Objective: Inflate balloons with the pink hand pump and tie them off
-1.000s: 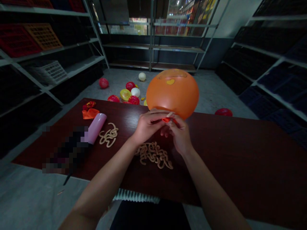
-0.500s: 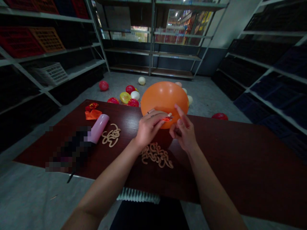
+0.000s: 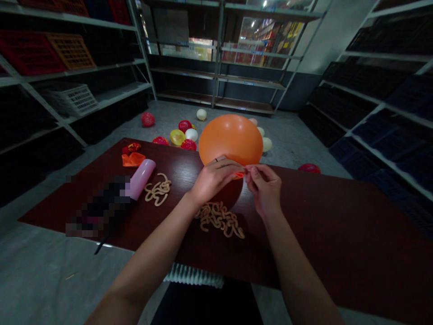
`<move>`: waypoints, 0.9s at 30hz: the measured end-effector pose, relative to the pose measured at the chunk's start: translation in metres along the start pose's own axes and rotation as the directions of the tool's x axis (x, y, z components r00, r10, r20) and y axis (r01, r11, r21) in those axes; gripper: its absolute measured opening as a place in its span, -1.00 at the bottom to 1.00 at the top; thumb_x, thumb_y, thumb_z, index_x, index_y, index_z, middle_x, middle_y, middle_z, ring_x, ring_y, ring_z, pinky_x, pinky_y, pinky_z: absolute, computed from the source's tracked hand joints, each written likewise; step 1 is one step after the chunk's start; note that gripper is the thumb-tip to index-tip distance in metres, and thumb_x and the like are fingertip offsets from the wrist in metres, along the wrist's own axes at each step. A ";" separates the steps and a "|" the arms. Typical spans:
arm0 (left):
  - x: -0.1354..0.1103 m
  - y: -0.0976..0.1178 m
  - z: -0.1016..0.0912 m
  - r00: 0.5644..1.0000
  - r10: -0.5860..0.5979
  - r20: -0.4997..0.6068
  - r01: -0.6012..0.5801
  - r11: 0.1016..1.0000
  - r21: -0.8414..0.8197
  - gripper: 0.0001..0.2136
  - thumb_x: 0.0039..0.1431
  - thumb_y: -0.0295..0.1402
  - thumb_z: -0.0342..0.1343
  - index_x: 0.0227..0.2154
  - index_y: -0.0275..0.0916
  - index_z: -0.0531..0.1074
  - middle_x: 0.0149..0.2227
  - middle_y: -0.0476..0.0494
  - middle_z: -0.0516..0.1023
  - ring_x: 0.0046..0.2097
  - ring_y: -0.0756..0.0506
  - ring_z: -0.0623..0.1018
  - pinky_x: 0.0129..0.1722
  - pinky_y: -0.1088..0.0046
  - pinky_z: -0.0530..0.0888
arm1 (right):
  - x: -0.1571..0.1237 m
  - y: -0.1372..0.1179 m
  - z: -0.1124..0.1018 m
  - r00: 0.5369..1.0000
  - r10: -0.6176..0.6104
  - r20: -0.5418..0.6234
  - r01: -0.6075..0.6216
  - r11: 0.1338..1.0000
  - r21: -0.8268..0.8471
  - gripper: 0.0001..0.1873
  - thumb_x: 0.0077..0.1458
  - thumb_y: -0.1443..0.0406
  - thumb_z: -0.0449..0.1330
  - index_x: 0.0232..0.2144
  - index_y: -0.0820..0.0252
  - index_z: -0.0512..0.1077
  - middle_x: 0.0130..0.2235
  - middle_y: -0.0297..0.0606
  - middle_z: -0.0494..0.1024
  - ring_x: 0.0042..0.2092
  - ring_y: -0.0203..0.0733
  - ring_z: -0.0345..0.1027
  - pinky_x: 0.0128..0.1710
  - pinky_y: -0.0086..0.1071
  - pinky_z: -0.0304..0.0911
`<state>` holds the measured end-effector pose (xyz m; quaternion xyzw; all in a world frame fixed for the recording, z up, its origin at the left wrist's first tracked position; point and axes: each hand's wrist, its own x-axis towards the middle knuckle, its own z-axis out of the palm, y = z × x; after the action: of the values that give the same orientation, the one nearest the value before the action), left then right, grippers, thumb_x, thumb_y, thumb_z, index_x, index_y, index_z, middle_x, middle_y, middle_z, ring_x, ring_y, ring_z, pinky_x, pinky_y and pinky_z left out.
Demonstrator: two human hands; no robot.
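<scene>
Both bare forearms reach forward; left hand [image 3: 214, 177] and right hand [image 3: 265, 186] meet, fingers pinched together.

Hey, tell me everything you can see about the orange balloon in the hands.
The orange balloon is inflated, round and smooth, like glossy rubber with a soft sheen on top. It sits over the far edge of the dark wooden table, body away from the person, short neck toward them. The left hand and right hand pinch that neck from either side. Whether its underside rests on the table cannot be told.
</scene>
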<state>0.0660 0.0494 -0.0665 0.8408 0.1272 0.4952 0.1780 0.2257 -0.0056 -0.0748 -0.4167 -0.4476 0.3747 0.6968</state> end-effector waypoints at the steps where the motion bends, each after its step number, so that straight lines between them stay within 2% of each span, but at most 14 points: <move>1: 0.000 0.001 0.000 1.000 -0.014 -0.013 0.014 0.999 -0.037 -0.81 0.34 -0.39 0.08 -0.13 -0.18 0.59 -0.12 -0.19 0.65 -0.07 -0.12 0.58 -0.02 0.28 0.47 | 0.000 -0.001 0.000 1.000 0.008 -0.012 -0.008 0.999 0.032 -0.78 0.02 0.09 0.35 -0.40 0.09 0.52 -0.57 -0.46 0.40 -0.67 -0.50 -0.02 -0.69 -0.50 -0.20; 4: 0.002 0.003 0.000 0.987 -0.132 -0.095 0.117 0.982 -0.148 -0.84 0.30 -0.38 0.14 -0.18 -0.16 0.62 -0.17 -0.16 0.67 -0.11 -0.12 0.61 -0.04 0.28 0.49 | 0.002 -0.007 -0.006 0.999 0.037 -0.015 -0.035 0.995 0.091 -0.72 0.01 0.04 0.34 -0.42 0.07 0.42 -0.52 -0.48 0.38 -0.65 -0.50 -0.03 -0.67 -0.50 -0.14; 7: 0.004 0.002 0.003 0.936 -0.303 -0.181 0.246 0.927 -0.282 -0.89 0.24 -0.36 0.21 -0.26 -0.17 0.65 -0.21 -0.15 0.68 -0.15 -0.12 0.62 -0.06 0.31 0.51 | 0.000 -0.013 -0.012 0.998 0.054 0.035 -0.058 0.990 0.130 -0.69 0.01 0.03 0.34 -0.42 0.06 0.38 -0.54 -0.50 0.33 -0.62 -0.47 -0.03 -0.65 -0.51 -0.08; 9: 0.006 0.000 0.005 0.869 -0.434 -0.238 0.319 0.859 -0.401 -0.91 0.18 -0.35 0.26 -0.31 -0.18 0.66 -0.22 -0.14 0.69 -0.16 -0.12 0.63 -0.06 0.31 0.52 | -0.002 -0.014 -0.011 0.987 0.095 0.128 -0.110 0.987 0.119 -0.69 0.02 0.03 0.34 -0.44 0.07 0.37 -0.54 -0.49 0.34 -0.62 -0.46 0.02 -0.65 -0.51 -0.07; 12: 0.010 -0.003 0.009 0.724 -0.617 -0.309 0.389 0.734 -0.557 -0.95 0.12 -0.36 0.31 -0.36 -0.19 0.66 -0.29 -0.11 0.69 -0.22 -0.09 0.63 -0.08 0.33 0.54 | -0.008 -0.007 -0.001 0.949 0.171 0.264 -0.177 0.984 0.001 -0.74 0.08 0.06 0.30 -0.42 0.10 0.42 -0.46 -0.40 0.49 -0.60 -0.44 0.16 -0.67 -0.51 -0.01; 14: 0.011 -0.002 0.013 0.643 -0.691 -0.330 0.401 0.671 -0.623 -0.96 0.11 -0.38 0.32 -0.38 -0.18 0.66 -0.35 -0.09 0.68 -0.26 -0.06 0.62 -0.10 0.35 0.54 | -0.012 0.002 0.010 0.947 0.180 0.267 -0.159 0.982 -0.097 -0.76 0.11 0.08 0.27 -0.37 0.11 0.46 -0.35 -0.33 0.57 -0.54 -0.40 0.27 -0.66 -0.51 0.10; 17: 0.011 0.003 0.021 0.567 -0.758 -0.322 0.400 0.595 -0.697 -0.96 0.10 -0.39 0.33 -0.37 -0.18 0.67 -0.33 -0.08 0.68 -0.26 -0.04 0.62 -0.12 0.40 0.54 | -0.017 0.017 0.025 0.976 0.131 0.173 -0.098 0.978 -0.185 -0.75 0.10 0.08 0.26 -0.26 0.09 0.51 -0.23 -0.27 0.63 -0.37 -0.28 0.47 -0.52 -0.45 0.34; 19: 0.009 0.008 0.028 0.539 -0.786 -0.302 0.409 0.558 -0.722 -0.94 0.07 -0.39 0.34 -0.36 -0.20 0.67 -0.28 -0.10 0.69 -0.24 -0.04 0.62 -0.13 0.42 0.54 | -0.021 0.025 0.029 0.988 0.086 0.127 -0.059 0.977 -0.207 -0.69 0.08 0.11 0.28 -0.15 0.08 0.51 -0.13 -0.24 0.64 -0.15 -0.17 0.54 -0.26 -0.35 0.48; 21: 0.007 0.012 0.034 0.524 -0.808 -0.268 0.430 0.523 -0.736 -0.91 0.05 -0.37 0.36 -0.34 -0.21 0.67 -0.26 -0.12 0.69 -0.22 -0.06 0.63 -0.13 0.41 0.54 | -0.023 0.031 0.030 0.993 0.062 0.102 -0.035 0.969 -0.246 -0.62 0.06 0.14 0.30 -0.06 0.08 0.50 -0.04 -0.21 0.62 0.02 -0.10 0.51 -0.02 -0.24 0.45; 22: 0.006 0.014 0.037 0.521 -0.818 -0.242 0.440 0.501 -0.745 -0.90 0.04 -0.37 0.37 -0.34 -0.21 0.67 -0.26 -0.12 0.69 -0.21 -0.07 0.63 -0.12 0.39 0.55 | -0.024 0.033 0.029 0.994 0.058 0.092 -0.030 0.960 -0.280 -0.60 0.05 0.16 0.30 -0.04 0.09 0.50 -0.02 -0.20 0.62 0.04 -0.08 0.50 0.04 -0.20 0.42; 25: 0.003 0.019 0.043 0.534 -0.832 -0.151 0.455 0.433 -0.778 -0.89 0.03 -0.36 0.37 -0.34 -0.20 0.67 -0.25 -0.12 0.69 -0.19 -0.09 0.64 -0.07 0.34 0.55 | -0.024 0.037 0.024 0.999 0.041 0.024 -0.028 0.910 -0.413 -0.63 0.03 0.19 0.31 -0.07 0.08 0.53 -0.07 -0.20 0.65 -0.04 -0.05 0.54 0.02 -0.14 0.41; 27: 0.003 0.020 0.043 0.565 -0.816 -0.122 0.449 0.429 -0.784 -0.89 0.04 -0.35 0.37 -0.33 -0.20 0.68 -0.24 -0.12 0.69 -0.15 -0.11 0.64 -0.02 0.31 0.54 | -0.023 0.036 0.021 1.000 -0.001 -0.030 -0.014 0.874 -0.486 -0.72 0.08 0.19 0.27 -0.14 0.07 0.56 -0.16 -0.23 0.67 -0.11 -0.05 0.55 -0.02 -0.14 0.41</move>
<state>0.1060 0.0247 -0.0750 0.4388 0.2974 0.5880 0.6110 0.1937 -0.0076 -0.1102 -0.5854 -0.5159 0.2463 0.5749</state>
